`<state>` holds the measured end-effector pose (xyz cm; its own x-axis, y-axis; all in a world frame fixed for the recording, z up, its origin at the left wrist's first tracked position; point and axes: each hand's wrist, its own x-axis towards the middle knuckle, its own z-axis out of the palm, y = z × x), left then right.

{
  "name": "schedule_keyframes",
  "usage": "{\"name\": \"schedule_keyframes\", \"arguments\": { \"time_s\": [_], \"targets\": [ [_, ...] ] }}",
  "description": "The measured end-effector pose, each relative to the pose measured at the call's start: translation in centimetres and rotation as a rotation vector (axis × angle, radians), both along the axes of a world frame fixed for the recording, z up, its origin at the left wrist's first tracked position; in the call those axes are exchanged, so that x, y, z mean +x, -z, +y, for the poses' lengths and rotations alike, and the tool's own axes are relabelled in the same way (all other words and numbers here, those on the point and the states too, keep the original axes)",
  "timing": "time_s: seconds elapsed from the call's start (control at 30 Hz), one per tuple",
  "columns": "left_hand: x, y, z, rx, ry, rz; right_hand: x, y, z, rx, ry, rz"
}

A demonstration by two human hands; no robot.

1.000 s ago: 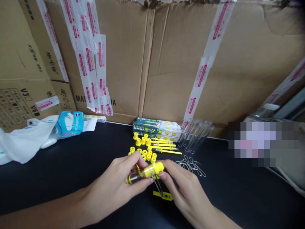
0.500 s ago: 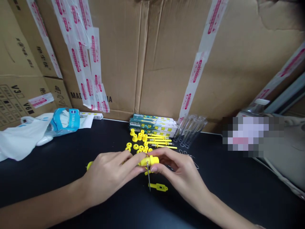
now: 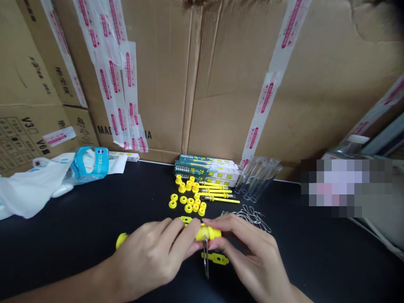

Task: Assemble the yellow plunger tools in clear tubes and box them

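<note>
1. Holding a long yellow tool (image 3: pixel 208 232) just above the black surface (image 3: pixel 94 219), both hands are meeting near the bottom middle of the view.
2. The left hand (image 3: pixel 151 256) is closing around the tool's middle and is hiding most of it. Only a round yellow end (image 3: pixel 121 240) is poking out on the left.
3. The right hand (image 3: pixel 252 256) is pinching the fat end of the tool with its thumb and fingers.
4. A thin metal hook (image 3: pixel 206 261) is hanging down from the tool. The fingers are hiding the spot where it is joining on.
5. A flat yellow strip (image 3: pixel 217 258) is lying on the surface just under the hands, and the right hand is covering part of it.
6. Little yellow rings (image 3: pixel 187 204), yellow rods (image 3: pixel 217 192), green boxes (image 3: pixel 206 169), clear tubes (image 3: pixel 259 179) and bent wires (image 3: pixel 254 216) are sitting farther back.
7. A white bag (image 3: pixel 28 191) is getting cut off at the left edge. A blurry patch (image 3: pixel 345 187) is covering something on the right, so that thing is too hard to make out.
</note>
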<state>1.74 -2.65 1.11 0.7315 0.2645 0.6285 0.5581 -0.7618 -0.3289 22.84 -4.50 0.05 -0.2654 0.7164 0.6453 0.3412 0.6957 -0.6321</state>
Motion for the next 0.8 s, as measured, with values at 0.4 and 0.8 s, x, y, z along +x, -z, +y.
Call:
{"name": "schedule_keyframes", "arguments": {
  "time_s": [0.4, 0.8],
  "targets": [
    [-0.7, 0.5, -0.1, 0.122, 0.022, 0.035, 0.2, 0.7, -0.4, -0.031, 0.008, -0.101],
    [-0.8, 0.6, -0.5, -0.058, 0.105, -0.098, -0.1, 1.7, -0.6, 0.042, 0.002, -0.172]
  ]
}}
